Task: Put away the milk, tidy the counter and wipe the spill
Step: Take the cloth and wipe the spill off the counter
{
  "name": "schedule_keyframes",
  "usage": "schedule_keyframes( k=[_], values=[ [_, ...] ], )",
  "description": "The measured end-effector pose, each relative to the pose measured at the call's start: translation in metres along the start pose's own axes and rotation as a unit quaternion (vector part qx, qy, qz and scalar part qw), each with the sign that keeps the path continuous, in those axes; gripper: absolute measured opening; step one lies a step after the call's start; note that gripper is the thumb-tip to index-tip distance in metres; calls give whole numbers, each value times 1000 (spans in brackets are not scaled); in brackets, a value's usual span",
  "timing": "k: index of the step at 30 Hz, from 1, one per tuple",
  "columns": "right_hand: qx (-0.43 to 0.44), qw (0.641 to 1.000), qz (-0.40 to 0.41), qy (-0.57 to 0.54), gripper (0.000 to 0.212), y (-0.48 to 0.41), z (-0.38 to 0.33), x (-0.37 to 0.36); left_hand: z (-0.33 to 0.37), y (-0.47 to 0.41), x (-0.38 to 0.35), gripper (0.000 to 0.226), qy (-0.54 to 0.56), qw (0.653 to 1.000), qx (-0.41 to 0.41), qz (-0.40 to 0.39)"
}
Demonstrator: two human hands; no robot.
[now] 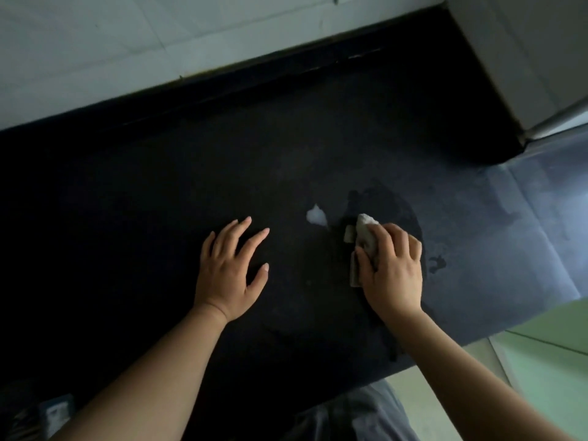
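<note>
A small white puddle of spilled milk lies on the black counter, just left of my right hand. My right hand is shut on a crumpled pale cloth, pressed flat onto the counter over a dark wet smear that spreads behind the hand. My left hand rests flat on the counter with its fingers spread, holding nothing, to the left of the spill. No milk container is in view.
A white tiled wall runs behind the counter. A pale appliance or cabinet with a metal rail stands at the back right. A small wet blot sits right of my hand. Green floor shows beyond the counter's front edge.
</note>
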State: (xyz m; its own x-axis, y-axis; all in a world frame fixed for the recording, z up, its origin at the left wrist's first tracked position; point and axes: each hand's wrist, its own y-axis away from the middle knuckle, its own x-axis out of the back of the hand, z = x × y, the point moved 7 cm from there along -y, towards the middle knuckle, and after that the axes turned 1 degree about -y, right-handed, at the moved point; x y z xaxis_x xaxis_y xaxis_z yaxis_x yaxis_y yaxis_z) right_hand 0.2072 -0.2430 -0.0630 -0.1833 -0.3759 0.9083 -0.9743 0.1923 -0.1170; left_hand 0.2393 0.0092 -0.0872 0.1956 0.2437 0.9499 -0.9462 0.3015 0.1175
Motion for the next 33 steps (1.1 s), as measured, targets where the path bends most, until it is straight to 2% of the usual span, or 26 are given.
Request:
schedule_keyframes(
  k=[3, 5, 8, 11, 14, 16, 21, 23, 25, 29, 33],
  values=[
    [-68, 997, 37, -9, 39, -39, 2, -4, -1, 0, -1, 55, -1, 1000, 0, -2],
    [-80, 996, 35, -8, 40, -67, -9, -11, -1, 1, -2, 55, -7, 1000, 0, -4],
    [-11, 1000, -2, -7, 41, -88, -40, -25, -1, 1, -3, 55, -10, 1000, 3, -7],
    [73, 995, -68, -13, 44, -71, -61, -34, 0, 1, -1, 54, -9, 1000, 3, -6],
    [137, 988, -66, -19, 40, -32, -56, -27, 0, 0, 0, 54, -7, 1000, 4, -3],
    [146, 988, -53, -21, 39, -11, -41, -20, -1, 0, -1, 55, 0, 1000, 6, -2],
    [42, 999, 7, -4, 39, -31, -13, -12, -2, 1, -1, 55, 8, 1000, 5, 1],
    [-12, 1000, 19, -7, 39, -57, -20, -18, -2, 1, -2, 55, 7, 1000, 4, 1],
    [-28, 1000, 11, -7, 40, -80, -35, -27, -2, 1, -3, 55, 3, 1000, 7, -1],
    [36, 999, -20, -6, 42, -91, -66, -40, -2, 0, -2, 55, -6, 1000, 4, -1],
    [120, 991, -61, -12, 43, -46, -74, -37, -1, 1, -2, 56, -14, 1000, 5, -2]
  ],
)
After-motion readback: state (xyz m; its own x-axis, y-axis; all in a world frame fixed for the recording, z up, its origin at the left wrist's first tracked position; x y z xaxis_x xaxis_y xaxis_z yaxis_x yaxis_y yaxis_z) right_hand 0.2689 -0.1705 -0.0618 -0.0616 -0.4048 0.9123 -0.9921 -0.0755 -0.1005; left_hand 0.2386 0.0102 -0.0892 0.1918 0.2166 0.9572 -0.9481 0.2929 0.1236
